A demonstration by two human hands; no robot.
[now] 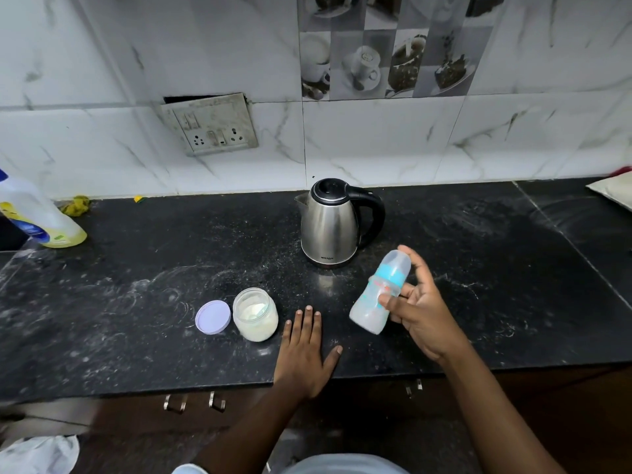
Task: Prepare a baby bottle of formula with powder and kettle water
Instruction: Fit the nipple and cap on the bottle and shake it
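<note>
Now the right hand is gripping a tilted clear baby bottle with a turquoise collar and cap above the speckled black stone counter, near the steel electric kettle. Meanwhile the left hand is lying flat and open beside the open glass jar of white powder and its lilac lid.

lighting even and fairly bright, diffuse, no hard shadows. soft glare patch on the black counter just in front of the kettle, whose steel body carries pale streak reflections. wall tiles read slightly washed out. strong wide-angle bending: counter edge and tile joints curve toward the frame borders. the bottle in the right hand shows motion blur; left hand sharp. bottom corners soft and dim.
</note>
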